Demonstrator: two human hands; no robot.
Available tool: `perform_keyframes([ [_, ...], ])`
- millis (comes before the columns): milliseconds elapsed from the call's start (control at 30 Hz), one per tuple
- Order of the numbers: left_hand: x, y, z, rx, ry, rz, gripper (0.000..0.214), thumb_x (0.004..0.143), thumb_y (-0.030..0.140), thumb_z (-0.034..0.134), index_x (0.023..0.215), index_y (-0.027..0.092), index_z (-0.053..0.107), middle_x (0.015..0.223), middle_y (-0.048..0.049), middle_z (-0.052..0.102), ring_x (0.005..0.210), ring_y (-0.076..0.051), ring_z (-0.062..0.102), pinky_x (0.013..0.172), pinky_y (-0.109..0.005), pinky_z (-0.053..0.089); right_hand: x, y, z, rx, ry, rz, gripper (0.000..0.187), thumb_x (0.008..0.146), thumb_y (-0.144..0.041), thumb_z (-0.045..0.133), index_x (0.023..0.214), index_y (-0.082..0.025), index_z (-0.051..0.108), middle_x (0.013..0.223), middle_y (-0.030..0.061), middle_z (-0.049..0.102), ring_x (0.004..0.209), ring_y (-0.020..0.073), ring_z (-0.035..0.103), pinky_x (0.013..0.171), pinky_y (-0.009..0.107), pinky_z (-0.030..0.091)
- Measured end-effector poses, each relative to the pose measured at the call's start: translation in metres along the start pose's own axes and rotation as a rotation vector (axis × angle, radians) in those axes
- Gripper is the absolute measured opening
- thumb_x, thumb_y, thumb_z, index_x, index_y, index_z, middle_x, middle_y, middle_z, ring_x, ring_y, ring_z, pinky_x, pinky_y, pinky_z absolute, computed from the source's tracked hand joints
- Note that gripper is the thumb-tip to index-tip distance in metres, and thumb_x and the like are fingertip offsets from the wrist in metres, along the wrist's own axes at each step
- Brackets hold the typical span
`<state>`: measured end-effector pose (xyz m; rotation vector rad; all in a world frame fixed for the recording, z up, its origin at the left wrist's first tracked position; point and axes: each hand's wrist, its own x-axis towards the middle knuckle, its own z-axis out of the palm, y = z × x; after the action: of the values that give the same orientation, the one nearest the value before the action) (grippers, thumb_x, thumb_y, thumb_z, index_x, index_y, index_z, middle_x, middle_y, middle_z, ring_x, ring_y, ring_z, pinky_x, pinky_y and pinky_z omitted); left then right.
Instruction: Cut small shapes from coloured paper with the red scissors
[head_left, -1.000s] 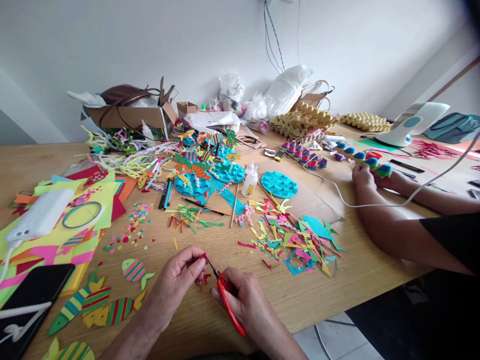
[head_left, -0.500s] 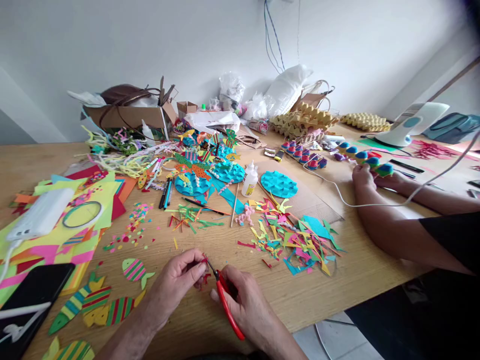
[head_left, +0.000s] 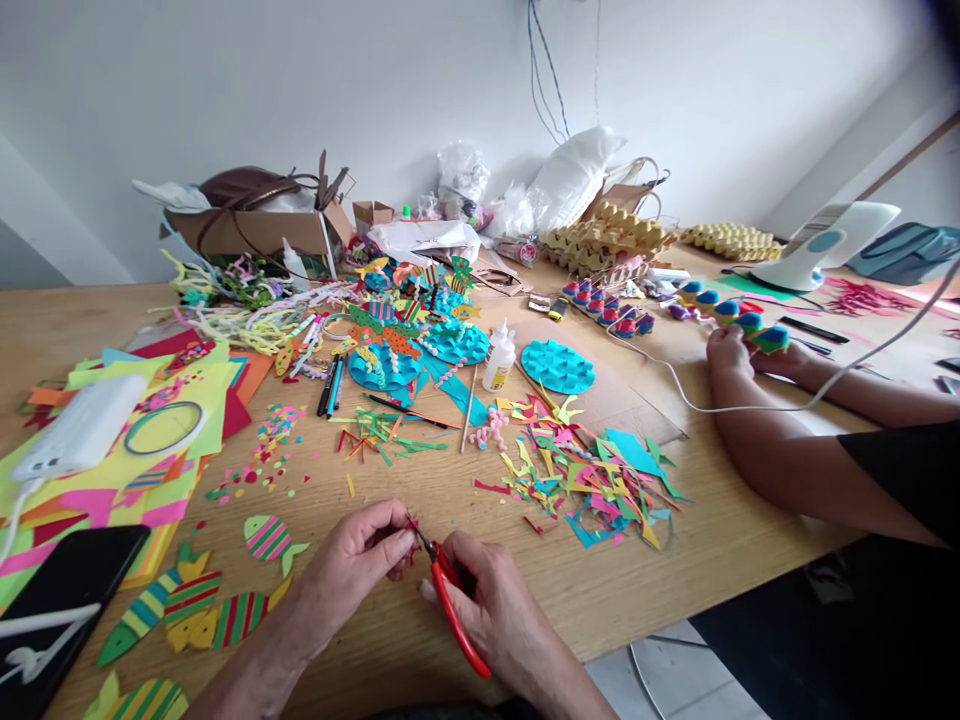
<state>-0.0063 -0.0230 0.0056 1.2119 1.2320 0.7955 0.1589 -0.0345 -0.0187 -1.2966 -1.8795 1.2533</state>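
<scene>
Low at the table's front edge, my left hand (head_left: pixel 352 565) pinches a tiny red paper scrap (head_left: pixel 409 524) between thumb and fingertips. My right hand (head_left: pixel 491 605) is wrapped around red-handled scissors (head_left: pixel 448 600), and their short blades point up-left at the scrap. Striped paper fish (head_left: pixel 268 537) lie on the wood just left of my left hand, with more fish (head_left: pixel 191 612) nearer the corner. A heap of coloured paper offcuts (head_left: pixel 585 480) lies to the right, beyond my right hand.
Another person's arms (head_left: pixel 787 455) rest on the table at right, the hands on painted egg-carton cups (head_left: pixel 750 330). A glue bottle (head_left: pixel 499 358), blue folded discs (head_left: pixel 558 368), pens, coloured paper sheets (head_left: pixel 135 440), a black phone (head_left: pixel 64 590), boxes and egg trays (head_left: pixel 607 235) crowd the table.
My two hands have drifted slightly down toward me, and the scissor tips have closed in on the red scrap. The other person's arms have barely moved.
</scene>
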Motion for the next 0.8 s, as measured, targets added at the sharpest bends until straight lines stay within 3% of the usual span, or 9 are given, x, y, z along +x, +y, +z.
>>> perform_keyframes([
  [800,-0.0021,-0.0058,-0.0051,-0.003,0.089,0.044,0.016,0.078,0.029,0.05,0.067,0.019,0.054,0.056,0.0053,0.047,0.057,-0.013,0.045,0.056,-0.023,0.037,-0.0002,0.0061,-0.0001,-0.028,-0.013,0.009,0.033,0.079,-0.037,0.052,0.057,-0.02,0.034,0.052,-0.0067,0.033,0.049,0.0083,0.029,0.046,0.021,0.021],
])
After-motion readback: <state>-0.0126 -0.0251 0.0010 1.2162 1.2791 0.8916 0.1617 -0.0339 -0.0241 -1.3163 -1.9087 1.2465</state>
